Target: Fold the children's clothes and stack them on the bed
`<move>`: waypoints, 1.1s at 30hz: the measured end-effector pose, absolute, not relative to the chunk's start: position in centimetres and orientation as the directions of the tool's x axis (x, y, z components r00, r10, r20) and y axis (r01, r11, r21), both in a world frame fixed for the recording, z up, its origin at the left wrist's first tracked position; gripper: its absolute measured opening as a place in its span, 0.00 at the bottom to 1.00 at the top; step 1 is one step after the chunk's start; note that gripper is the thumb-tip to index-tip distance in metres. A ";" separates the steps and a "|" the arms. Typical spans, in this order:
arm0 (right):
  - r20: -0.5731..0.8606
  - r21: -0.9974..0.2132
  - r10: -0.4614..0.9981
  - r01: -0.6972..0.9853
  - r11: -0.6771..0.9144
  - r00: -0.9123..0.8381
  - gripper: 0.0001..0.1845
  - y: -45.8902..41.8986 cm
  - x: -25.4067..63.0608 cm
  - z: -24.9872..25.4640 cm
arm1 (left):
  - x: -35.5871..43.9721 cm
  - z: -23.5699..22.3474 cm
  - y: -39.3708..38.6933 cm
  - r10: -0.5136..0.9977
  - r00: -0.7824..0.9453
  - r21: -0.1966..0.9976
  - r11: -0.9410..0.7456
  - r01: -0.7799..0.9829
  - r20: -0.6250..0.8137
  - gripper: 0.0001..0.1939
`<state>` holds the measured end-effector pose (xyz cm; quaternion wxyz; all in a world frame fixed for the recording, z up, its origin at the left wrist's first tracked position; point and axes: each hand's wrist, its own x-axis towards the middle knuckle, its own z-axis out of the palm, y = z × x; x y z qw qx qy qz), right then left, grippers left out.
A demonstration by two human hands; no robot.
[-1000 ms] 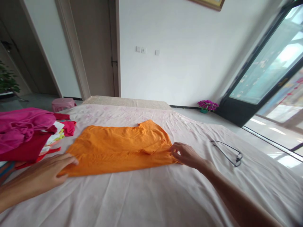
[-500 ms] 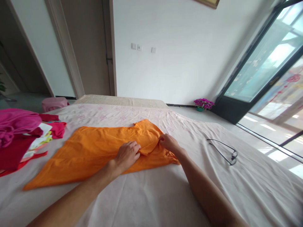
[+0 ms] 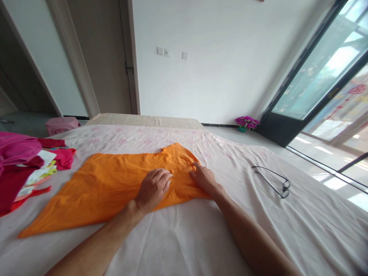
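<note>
An orange shirt (image 3: 106, 184) lies folded lengthwise on the bed sheet, its narrow corner reaching out to the left and its gathered end to the right. My left hand (image 3: 154, 188) rests over the near middle of the cloth, fingers bent a little and apart from the thumb, with no fabric visibly gripped. On the right end of the shirt lies my right hand (image 3: 203, 177), its fingers spread and touching the cloth. Part of the shirt is hidden beneath both hands.
A pile of pink, red and white clothes (image 3: 25, 165) sits at the left. Black-framed glasses (image 3: 284, 188) lie on the wrinkled sheet (image 3: 178, 237) to the right. Beyond the bed are a pink stool (image 3: 62, 124) and purple flowers (image 3: 246, 122) in a pot.
My right hand has let go of the pinched fold, and its fingers have opened onto the shirt. The raised flap now lies flatter. The view has shifted slightly.
</note>
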<state>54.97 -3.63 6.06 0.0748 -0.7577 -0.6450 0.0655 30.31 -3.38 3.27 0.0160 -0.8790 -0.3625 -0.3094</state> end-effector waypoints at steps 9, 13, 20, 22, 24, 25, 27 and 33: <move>0.034 -0.091 0.978 0.975 -0.204 0.208 0.20 -3.6 55.8 4.4 | 30.8 2.5 -3.8 0.665 0.681 0.309 -0.747 0.589 0.307 0.25; 0.027 -0.097 0.975 0.971 -0.218 0.222 0.21 -3.6 55.5 4.3 | 27.8 3.6 -2.8 0.734 0.617 0.471 -0.668 0.577 0.285 0.20; 0.028 -0.087 0.974 0.972 -0.220 0.223 0.23 -3.7 54.7 4.4 | 11.2 5.0 -1.4 0.944 0.251 0.367 -0.315 0.875 0.213 0.14; 0.042 -0.074 0.978 0.977 -0.199 0.202 0.23 -3.6 54.7 4.4 | 6.1 4.8 -1.4 0.964 0.158 0.327 -0.223 0.918 0.213 0.15; 0.078 -0.064 0.981 0.983 -0.174 0.179 0.23 -3.4 54.6 4.4 | 2.3 4.4 -1.6 0.991 0.071 0.361 -0.109 0.926 0.117 0.18; 0.101 -0.067 0.980 0.984 -0.163 0.169 0.23 -3.3 54.6 4.4 | 1.0 4.2 -1.6 0.998 0.036 0.396 -0.055 0.917 0.055 0.20; 0.128 -0.093 0.978 0.984 -0.153 0.164 0.23 -3.1 54.6 4.5 | -0.4 4.0 -1.7 0.999 0.008 0.460 0.015 0.888 -0.048 0.21; 0.079 -0.176 0.974 0.965 -0.194 0.211 0.20 -2.7 54.2 4.8 | -0.1 5.5 -2.2 0.994 0.100 0.614 -0.047 0.788 -0.051 0.22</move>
